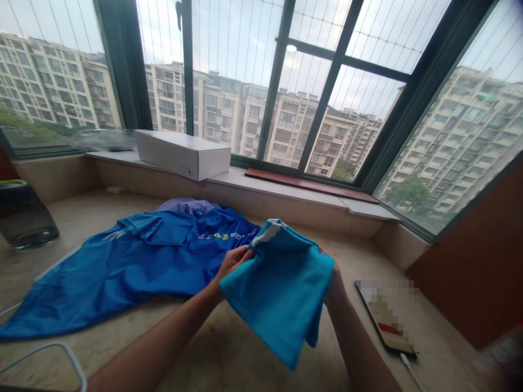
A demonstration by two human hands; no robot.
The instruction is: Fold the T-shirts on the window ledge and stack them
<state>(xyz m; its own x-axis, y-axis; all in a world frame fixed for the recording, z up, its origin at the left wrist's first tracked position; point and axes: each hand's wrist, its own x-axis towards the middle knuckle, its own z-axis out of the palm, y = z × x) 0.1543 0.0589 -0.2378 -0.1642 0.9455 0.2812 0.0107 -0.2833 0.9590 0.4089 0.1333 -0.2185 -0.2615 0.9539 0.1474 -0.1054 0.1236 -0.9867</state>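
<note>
Head view — the only 1: both hands hold a light-blue garment [281, 294] up above the stone table [229, 348], in front of the person. The left hand [232, 260] has its grip closed on the cloth's upper edge near the white trim, fingers pinching it. The right hand [333, 283] is mostly hidden behind the fabric; it seems to clutch the other side, though how far its grip is closed I cannot tell. The cloth hangs doubled, its lower corner drooping toward the table.

To handle this well, I judge the 2 grips should sit at matching points on the edge, pulled apart enough to take out the sag, so the layers lie even.

Just left lies a darker blue shirt [134, 267] spread flat, a purple cloth [188, 206] peeping behind it. A phone [386, 318] on a cable lies to the right, a white box [183, 153] on the window sill.
</note>
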